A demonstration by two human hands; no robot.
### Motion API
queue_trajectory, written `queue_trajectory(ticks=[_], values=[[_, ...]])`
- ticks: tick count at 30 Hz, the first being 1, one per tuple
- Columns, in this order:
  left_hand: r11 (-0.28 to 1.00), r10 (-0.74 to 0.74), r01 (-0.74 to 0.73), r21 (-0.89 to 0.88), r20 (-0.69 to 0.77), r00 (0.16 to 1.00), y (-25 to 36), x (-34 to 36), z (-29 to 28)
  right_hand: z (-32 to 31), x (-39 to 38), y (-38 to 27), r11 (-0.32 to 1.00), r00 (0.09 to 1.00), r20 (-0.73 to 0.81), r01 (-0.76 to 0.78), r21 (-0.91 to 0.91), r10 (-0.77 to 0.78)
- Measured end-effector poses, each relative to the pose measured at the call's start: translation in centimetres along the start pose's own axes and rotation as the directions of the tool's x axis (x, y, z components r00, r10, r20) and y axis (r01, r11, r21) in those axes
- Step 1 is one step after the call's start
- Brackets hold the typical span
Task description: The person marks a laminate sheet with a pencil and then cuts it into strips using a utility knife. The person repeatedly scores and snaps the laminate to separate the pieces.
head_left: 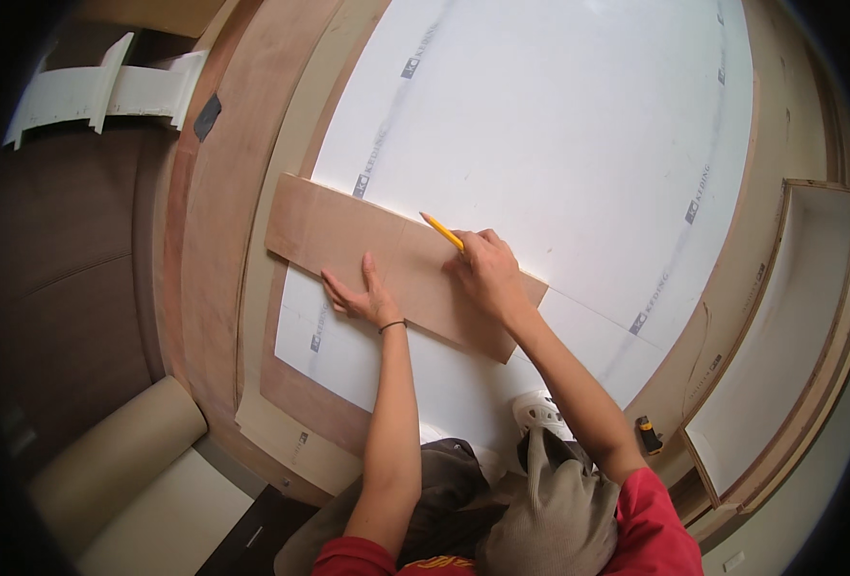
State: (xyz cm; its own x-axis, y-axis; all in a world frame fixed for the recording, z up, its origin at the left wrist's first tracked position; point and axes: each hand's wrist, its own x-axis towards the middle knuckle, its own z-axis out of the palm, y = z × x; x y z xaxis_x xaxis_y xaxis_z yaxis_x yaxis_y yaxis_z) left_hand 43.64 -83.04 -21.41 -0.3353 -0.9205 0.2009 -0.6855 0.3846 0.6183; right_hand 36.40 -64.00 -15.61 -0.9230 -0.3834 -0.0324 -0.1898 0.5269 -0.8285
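The right hand's grip (490,272) is closed around a yellow pencil (442,231) — its tip near the upper edge of a brown wooden board (348,226), which lies across a white printed sheet (579,125). The left hand's grip (363,300) is released, fingers spread on the board's lower edge (a dark band (392,326) circles that wrist).

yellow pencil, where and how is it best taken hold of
The yellow pencil is probably best pinched on its slim shaft, behind the sharpened tip, coming from the person's right, as the right hand does. It slants with its tip pointing forward and left, so that side should keep the fingers off the point.
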Motion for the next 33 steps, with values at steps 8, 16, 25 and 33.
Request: queue_trajectory(ticks=[8,16,25,33], values=[[0.995,-0.095,0.098,-0.034,0.100,0.991,0.1,0.0,-0.4,-1.0,-0.7,0.4,0.998,0.997,-0.054,-0.061,0.004,0.061],[0.998,-0.052,0.047,0.040,0.137,0.989,-0.7,0.4,-0.9,-4.6,-2.8,3.3,0.958,0.959,0.154,-0.258,0.124,0.238],[0.996,-0.073,0.062,0.065,0.176,0.982,-0.5,0.1,-1.3,-4.8,-3.1,3.2,0.953,0.963,0.134,-0.254,0.167,0.233],[0.996,-0.047,0.034,0.086,0.159,0.986,-1.0,0.2,-1.2,-5.1,-3.0,3.0,0.972,0.972,0.145,-0.201,0.122,0.183]])
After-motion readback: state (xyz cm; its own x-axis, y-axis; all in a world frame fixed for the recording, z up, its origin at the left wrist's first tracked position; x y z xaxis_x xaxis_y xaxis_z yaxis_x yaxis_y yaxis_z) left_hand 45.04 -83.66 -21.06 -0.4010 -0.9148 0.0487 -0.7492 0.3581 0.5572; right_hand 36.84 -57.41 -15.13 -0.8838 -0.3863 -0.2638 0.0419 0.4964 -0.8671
